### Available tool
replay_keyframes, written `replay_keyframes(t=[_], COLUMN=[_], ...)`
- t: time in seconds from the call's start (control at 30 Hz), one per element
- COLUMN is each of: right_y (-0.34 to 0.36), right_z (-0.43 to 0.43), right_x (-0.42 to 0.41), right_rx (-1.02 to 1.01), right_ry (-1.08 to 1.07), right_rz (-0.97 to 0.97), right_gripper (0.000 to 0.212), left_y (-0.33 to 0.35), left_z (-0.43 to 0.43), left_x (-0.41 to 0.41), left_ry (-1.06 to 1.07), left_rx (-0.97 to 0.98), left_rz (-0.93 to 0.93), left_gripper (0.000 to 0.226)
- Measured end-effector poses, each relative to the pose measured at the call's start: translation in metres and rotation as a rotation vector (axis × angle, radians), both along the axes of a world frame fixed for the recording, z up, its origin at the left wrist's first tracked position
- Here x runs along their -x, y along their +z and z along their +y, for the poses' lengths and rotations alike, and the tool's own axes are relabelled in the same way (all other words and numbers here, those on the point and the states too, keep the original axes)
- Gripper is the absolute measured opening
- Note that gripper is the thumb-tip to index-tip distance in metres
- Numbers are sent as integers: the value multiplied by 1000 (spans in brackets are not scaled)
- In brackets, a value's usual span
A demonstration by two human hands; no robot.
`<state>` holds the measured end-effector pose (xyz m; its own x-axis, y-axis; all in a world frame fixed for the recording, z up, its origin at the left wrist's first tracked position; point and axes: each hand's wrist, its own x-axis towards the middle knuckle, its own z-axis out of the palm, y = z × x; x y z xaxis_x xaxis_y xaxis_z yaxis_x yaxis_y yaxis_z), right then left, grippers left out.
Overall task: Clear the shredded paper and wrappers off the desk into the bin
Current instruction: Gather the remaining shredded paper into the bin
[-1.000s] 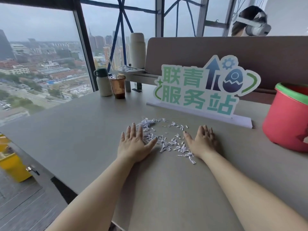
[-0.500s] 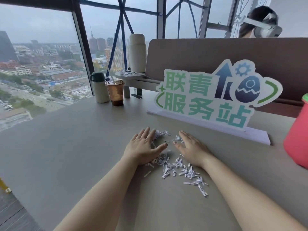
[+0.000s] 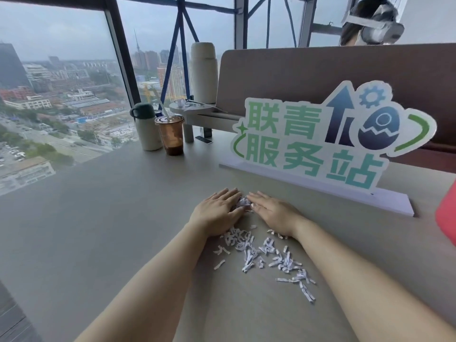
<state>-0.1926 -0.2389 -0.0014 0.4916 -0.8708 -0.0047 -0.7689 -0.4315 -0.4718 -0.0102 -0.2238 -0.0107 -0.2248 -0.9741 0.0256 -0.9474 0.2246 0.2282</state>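
White shredded paper (image 3: 259, 253) lies scattered on the grey desk (image 3: 111, 218), mostly between my forearms. My left hand (image 3: 217, 213) and my right hand (image 3: 274, 213) lie palm-down side by side, fingertips almost meeting. A small clump of shreds (image 3: 243, 202) is pressed between them; neither hand is closed around it. Only the edge of the red bin (image 3: 447, 218) shows at the right border, standing on the desk. No wrappers are visible.
A large cut-out sign (image 3: 320, 139) stands just beyond my hands. At the back left are a plastic cup of dark drink (image 3: 170, 134), a small white thermos (image 3: 146, 129) and a tall white flask (image 3: 204, 72). A person wearing a headset (image 3: 370, 23) sits behind the brown partition (image 3: 320, 70).
Both hands slid forward and inward across the desk, from either side of the shreds to almost touching, pushing a clump together. The view shifted left, so the red bin is nearly out of frame.
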Motion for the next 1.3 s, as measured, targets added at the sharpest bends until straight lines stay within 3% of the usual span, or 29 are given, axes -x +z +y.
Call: replay_keyframes(t=[0.17,0.47,0.67,0.83,0.97,1.3], right_y=[1,-2,6,1,-6,-7], right_z=[18,92,141,156,153,121], right_x=[6,29,43,62,61,48], right_rx=[-40,-108,-121,96,47,143], right_ry=[28,60,-21,-51,-98,-72], right_rz=[-37,-113,-249,19,191,60], right_gripper=[43,40,45,69,85,69], left_y=[1,4,6,5,-1,-1], left_z=[24,106,151,169,164,125], left_x=[1,13,22,18,21,30], left_ry=[-70,-127,-114,-75,12,-60], left_rx=[-29,-57,0,42,0,63], left_rz=[-60,-1,80,-1,-14,21], left_gripper=[59,57,73,91,97,76])
